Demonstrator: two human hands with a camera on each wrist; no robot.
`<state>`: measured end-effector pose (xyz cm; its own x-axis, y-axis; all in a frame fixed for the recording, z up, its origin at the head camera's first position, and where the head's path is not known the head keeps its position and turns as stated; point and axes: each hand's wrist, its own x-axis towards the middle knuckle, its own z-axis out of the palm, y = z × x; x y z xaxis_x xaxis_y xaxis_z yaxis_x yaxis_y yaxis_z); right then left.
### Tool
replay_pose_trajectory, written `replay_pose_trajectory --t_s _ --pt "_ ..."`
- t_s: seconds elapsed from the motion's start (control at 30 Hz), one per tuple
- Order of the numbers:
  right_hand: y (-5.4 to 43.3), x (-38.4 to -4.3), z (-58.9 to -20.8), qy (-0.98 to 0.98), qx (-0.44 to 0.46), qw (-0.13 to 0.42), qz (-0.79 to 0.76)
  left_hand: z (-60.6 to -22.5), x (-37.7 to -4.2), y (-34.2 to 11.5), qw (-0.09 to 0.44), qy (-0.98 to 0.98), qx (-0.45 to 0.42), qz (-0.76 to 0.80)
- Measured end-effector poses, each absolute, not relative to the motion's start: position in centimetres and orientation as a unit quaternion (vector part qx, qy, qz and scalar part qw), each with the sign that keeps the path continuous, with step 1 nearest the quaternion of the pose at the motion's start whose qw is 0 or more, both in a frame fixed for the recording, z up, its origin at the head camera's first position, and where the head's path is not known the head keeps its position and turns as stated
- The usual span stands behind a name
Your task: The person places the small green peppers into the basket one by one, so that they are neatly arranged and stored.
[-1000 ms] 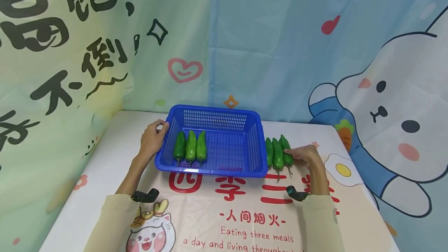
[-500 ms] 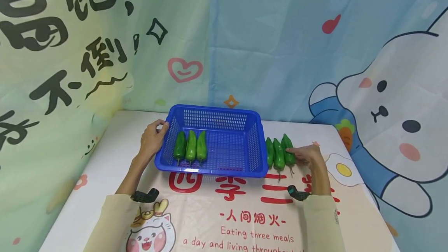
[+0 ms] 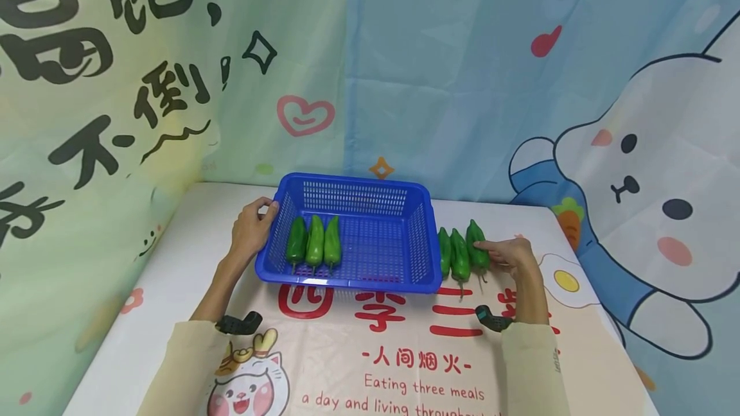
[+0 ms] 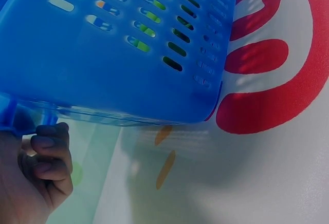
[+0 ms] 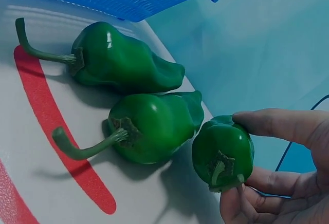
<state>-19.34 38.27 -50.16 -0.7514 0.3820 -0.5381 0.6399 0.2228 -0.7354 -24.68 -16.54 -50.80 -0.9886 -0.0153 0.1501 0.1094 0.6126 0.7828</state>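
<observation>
A blue perforated plastic basket [image 3: 370,286] stands on the table. My left hand [image 3: 251,230] grips its left rim; in the left wrist view the fingers [image 4: 54,170] curl under the rim's edge. Inside the basket, on its left side, lie three green peppers [image 3: 315,242] in a row. To the right of the basket, my right hand [image 3: 510,255] pinches a dark green pepper [image 5: 221,149] between thumb and fingers, its stem end facing the wrist camera. Beside it, two more green peppers [image 5: 146,129] rest on the table, the leftmost close to the basket.
The printed tablecloth [image 3: 416,358] carries red characters and cartoon figures. Behind the table hangs a decorated cloth backdrop [image 3: 439,82], close to the table's far edge. A black wrist device [image 3: 491,320] is worn on the right wrist, with a similar one [image 3: 239,324] on the left.
My right hand has moved slightly right with its pepper, widening the gap to the neighbouring peppers. The left hand and the basket have stayed in place.
</observation>
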Motion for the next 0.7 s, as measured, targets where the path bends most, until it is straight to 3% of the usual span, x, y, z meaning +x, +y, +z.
replay_pose_trajectory --t_s 0.7 --pt "38.42 -18.98 -49.66 0.785 0.319 0.107 -0.521 -50.96 -24.67 -16.63 0.066 -0.901 -0.021 -0.429"
